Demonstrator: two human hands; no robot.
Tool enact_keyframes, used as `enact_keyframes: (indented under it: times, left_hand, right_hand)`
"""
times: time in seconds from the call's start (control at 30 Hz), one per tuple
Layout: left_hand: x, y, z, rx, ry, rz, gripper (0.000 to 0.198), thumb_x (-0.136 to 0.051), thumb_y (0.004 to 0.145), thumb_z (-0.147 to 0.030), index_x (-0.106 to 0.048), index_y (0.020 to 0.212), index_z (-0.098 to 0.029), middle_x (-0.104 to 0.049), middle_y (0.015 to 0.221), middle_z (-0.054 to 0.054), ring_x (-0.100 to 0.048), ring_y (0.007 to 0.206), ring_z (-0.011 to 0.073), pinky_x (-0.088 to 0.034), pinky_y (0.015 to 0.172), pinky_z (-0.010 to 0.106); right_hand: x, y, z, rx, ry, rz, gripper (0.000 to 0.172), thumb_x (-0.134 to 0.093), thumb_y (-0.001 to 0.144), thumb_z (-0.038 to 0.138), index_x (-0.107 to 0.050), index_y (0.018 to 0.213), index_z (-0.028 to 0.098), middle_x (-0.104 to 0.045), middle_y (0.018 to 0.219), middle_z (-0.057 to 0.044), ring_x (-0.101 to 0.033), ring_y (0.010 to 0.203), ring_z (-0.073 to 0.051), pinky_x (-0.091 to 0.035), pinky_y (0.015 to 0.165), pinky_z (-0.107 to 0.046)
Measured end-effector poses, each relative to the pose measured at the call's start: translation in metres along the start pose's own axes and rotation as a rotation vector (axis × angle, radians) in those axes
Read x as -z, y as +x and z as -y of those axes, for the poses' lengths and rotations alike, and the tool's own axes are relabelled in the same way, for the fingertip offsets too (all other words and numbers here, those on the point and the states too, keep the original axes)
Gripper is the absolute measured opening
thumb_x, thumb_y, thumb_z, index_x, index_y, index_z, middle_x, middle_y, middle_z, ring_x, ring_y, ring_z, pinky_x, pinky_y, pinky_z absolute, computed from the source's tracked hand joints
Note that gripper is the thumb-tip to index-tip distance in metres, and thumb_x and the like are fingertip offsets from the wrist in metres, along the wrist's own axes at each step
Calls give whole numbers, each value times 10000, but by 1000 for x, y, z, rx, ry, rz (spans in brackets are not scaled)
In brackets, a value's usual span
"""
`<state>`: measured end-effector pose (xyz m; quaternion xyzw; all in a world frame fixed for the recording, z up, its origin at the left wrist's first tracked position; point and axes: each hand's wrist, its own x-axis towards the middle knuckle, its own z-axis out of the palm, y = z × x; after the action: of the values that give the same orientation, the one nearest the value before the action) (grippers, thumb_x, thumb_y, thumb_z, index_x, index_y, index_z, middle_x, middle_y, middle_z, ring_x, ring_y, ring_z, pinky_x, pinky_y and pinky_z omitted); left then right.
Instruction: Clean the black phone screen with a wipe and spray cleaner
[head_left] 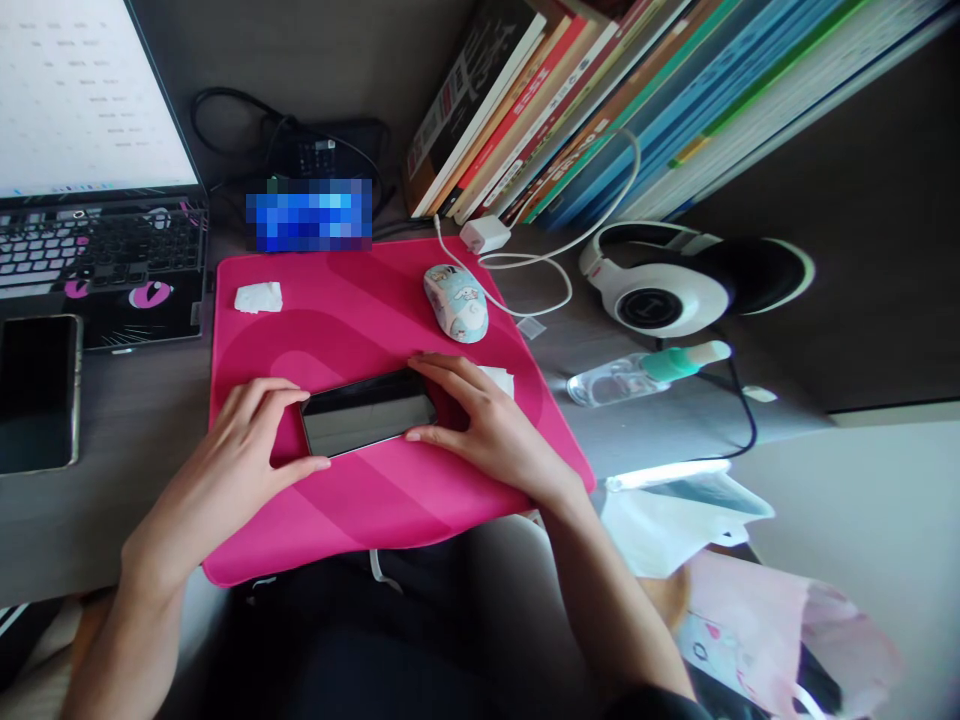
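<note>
A black phone (367,410) lies flat, screen dark, on a bright pink mat (360,320). My left hand (236,450) grips the phone's left end, thumb below and fingers above. My right hand (487,425) holds its right end the same way, fingers curled round the edge. Both hands rest on the mat. A small white wipe (501,379) peeks out from behind my right hand.
A patterned mouse (456,302) and a folded white wipe (258,297) sit on the mat. A laptop (97,190) and a second phone (37,392) are at left. Books (600,100), headphones (675,285), a charger cable (525,265) and a small bottle (637,375) crowd the right.
</note>
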<state>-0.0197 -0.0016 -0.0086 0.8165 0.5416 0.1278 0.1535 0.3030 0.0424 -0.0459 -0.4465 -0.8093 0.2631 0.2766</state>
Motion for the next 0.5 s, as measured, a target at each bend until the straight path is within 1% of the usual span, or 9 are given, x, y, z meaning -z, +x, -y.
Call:
enact_keyframes:
  times: [0.13,0.3,0.4,0.5]
  left_hand:
    - [-1,0,0,6,-14,11,624,-620,1005,-652,-467,1498,-300,-543,1511,116,-537,1445,353,-452,1215,549]
    - [1,-3,3,17,-24,23,641,-609,1012,-650,-442,1523,-301,-520,1555,108,-509,1479,337,-431,1245,534]
    - [2,-3,5,14,-36,20,610,-601,1018,-648,-463,1496,-297,-540,1532,103,-530,1462,325,-441,1240,516]
    - [2,-2,5,9,-37,19,586,-591,1019,-660,-486,1465,-294,-560,1504,105,-550,1438,326,-431,1249,527]
  right_hand:
    - [0,-1,0,-6,12,5,674,-731,981,551,-533,1587,332,-584,1583,-118,-543,1497,-340,-439,1267,-588]
    - [0,-1,0,-9,19,0,662,-724,987,548,-542,1580,317,-590,1578,-121,-547,1493,-331,-446,1266,-576]
    - [1,-1,1,-8,17,2,655,-721,992,542,-543,1578,310,-589,1583,-124,-545,1497,-328,-449,1266,-573]
    - [1,-1,1,-9,13,3,656,-718,990,556,-545,1577,318,-588,1585,-120,-549,1495,-332,-449,1266,-578]
